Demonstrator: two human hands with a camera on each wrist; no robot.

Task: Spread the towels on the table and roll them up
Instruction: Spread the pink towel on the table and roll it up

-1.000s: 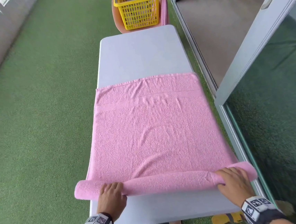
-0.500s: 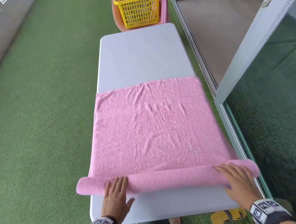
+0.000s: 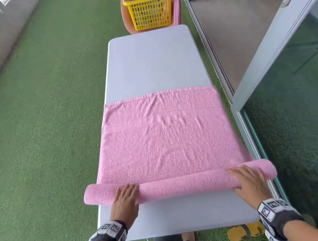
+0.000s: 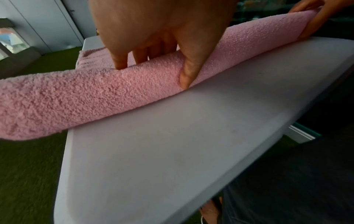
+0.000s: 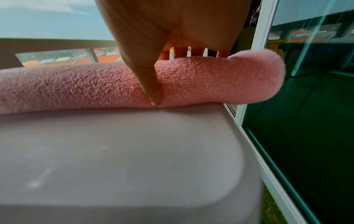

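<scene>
A pink towel lies flat across the white table, and its near end is wound into a roll that overhangs both table sides. My left hand rests on the roll's left part with its fingers laid straight over the top. In the left wrist view the left hand has its thumb against the near side of the roll. My right hand presses the right end the same way. The right hand sets its thumb on the roll there.
A yellow basket holding grey towels sits on an orange chair past the table's far end, with another pink towel draped beside it. A glass sliding door runs close along the right. Green turf lies to the left.
Both hands have gone from curled over the roll to flat on top of it. The roll has moved away from me and grown thicker, leaving less towel flat.
</scene>
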